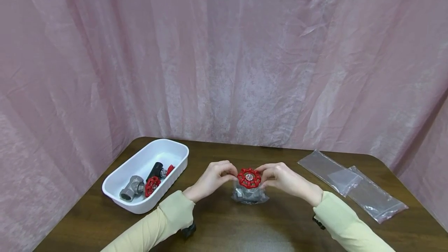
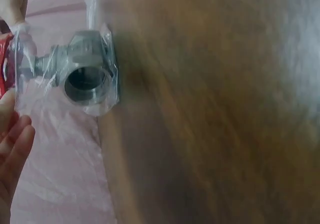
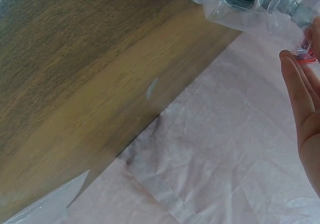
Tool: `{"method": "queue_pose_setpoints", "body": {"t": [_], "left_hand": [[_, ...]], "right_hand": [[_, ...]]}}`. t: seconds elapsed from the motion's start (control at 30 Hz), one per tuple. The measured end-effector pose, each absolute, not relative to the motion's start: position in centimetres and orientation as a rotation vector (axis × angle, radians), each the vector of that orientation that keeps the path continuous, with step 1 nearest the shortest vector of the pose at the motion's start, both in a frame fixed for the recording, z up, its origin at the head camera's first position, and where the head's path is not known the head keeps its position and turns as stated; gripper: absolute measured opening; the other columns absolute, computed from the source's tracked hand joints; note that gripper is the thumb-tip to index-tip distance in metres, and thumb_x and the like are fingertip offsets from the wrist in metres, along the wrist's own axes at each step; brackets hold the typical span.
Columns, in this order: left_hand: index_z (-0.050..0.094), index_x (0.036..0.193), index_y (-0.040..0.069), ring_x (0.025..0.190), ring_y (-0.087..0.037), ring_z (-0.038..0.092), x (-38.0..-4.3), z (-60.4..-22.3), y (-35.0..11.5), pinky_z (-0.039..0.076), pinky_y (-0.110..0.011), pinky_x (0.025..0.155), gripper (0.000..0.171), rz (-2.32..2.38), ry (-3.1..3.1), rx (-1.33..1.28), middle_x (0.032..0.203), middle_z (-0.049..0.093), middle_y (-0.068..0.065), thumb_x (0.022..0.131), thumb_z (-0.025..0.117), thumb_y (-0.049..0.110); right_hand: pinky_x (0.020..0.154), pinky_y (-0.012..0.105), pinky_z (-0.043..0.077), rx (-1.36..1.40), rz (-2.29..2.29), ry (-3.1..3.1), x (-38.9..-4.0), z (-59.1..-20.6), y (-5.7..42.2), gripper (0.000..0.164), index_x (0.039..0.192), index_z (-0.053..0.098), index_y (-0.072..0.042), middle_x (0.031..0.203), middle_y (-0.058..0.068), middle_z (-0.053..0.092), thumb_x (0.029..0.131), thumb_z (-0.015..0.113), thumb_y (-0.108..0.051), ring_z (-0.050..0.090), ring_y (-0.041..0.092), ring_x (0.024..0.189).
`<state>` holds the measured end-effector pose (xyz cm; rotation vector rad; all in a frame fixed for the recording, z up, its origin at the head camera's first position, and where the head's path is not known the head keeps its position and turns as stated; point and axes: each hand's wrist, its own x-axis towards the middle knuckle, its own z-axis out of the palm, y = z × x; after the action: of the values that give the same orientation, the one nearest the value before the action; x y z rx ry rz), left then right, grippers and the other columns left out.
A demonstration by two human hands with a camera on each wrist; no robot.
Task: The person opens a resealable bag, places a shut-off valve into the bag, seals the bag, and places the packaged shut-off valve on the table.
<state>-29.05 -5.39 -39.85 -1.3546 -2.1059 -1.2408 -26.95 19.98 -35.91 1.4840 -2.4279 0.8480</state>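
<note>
A gate valve with a red handwheel (image 1: 249, 178) and a grey metal body (image 2: 84, 51) stands upright on the table, its lower part inside a clear plastic bag (image 1: 265, 197). From the left, my left hand (image 1: 218, 175) pinches the bag's edge beside the wheel between thumb and fingers. Opposite it, my right hand (image 1: 284, 179) pinches the bag's other side close to the wheel. The wheel's top shows above the bag in the head view. Through the film, the left wrist view shows the valve's round threaded opening facing the camera.
A white tray (image 1: 120, 166) at the left holds a grey valve (image 1: 132, 188) with a red handwheel and a black valve with a red handle. Two flat clear zip bags (image 1: 327, 169) overlap on the table (image 1: 224, 228) at the right. A pink curtain (image 1: 224, 57) hangs behind.
</note>
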Motion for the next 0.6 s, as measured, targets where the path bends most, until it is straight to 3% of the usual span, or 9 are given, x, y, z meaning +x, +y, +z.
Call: {"method": "queue_pose_setpoints", "body": {"t": [0.3, 0.6], "left_hand": [[0.059, 0.080, -0.001, 0.066, -0.021, 0.059, -27.6, -38.0, -5.3, 0.048, -0.026, 0.056, 0.018, -1.345, -2.150, -1.322, 0.076, 0.061, -0.011, 0.070, 0.070, -0.011], [0.063, 0.093, 0.007, 0.066, -0.011, 0.059, -29.4, -40.4, -6.1, 0.050, -0.029, 0.055, 0.018, -1.440, -2.204, -1.338, 0.085, 0.061, 0.000, 0.078, 0.066, -0.002]], "right_hand": [[0.069, 0.021, 0.047, 1.480, 0.864, -2.438, -26.9, -35.8, 19.9, 0.008, 0.072, 0.066, -0.011, 0.104, 0.015, 0.060, 0.072, 0.073, -0.007, 0.059, 0.022, 0.091], [0.069, 0.022, 0.047, 1.471, 0.887, -2.461, -26.9, -35.8, 20.0, 0.006, 0.072, 0.066, -0.011, 0.106, 0.015, 0.060, 0.074, 0.071, -0.012, 0.059, 0.020, 0.091]]}}
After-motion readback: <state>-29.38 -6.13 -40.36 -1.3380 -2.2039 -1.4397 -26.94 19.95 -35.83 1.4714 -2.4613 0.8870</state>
